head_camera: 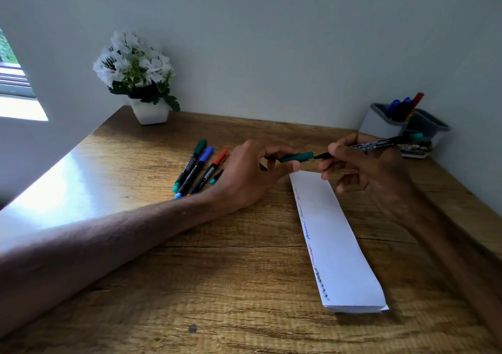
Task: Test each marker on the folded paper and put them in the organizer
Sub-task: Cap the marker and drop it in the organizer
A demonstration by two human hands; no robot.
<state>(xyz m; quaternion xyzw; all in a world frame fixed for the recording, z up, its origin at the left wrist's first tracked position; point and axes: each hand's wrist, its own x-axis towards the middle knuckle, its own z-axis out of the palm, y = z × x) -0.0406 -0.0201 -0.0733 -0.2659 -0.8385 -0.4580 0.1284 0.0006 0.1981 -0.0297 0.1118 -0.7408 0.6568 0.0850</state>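
Green marker [380, 144] hangs in the air over the far end of the folded paper [336, 245] in the head camera, the only view. The right hand [372, 169] pinches its black barrel close to the writing end between thumb and forefingers, with the other fingers loosely curled below. The marker's green end plug points towards the organizer [377, 125]. The left hand [250, 174] pinches the green cap [296, 157] between thumb and fingertips. The cap is in line with the nib and just apart from it, and I cannot tell whether it is coming off or going on. I judge the marker to be light, stiff and slim, with a smooth plastic barrel that could roll or slip. A hold near the nib suits writing, while a hold at mid-barrel would suit lowering it upright into a compartment. The cap is small and easily fumbled, so it looks best gripped by its sides and pushed straight along the barrel's axis. The paper is a long thin strip lying flat on the wooden table [190, 285], with short scribbles in black, red and blue along its left edge. Being light, it would probably shift under the nib unless a hand presses it down. Four more markers [198, 167] lie side by side beyond the left wrist, the last partly hidden. The organizer at the far right already holds blue and red ones upright.
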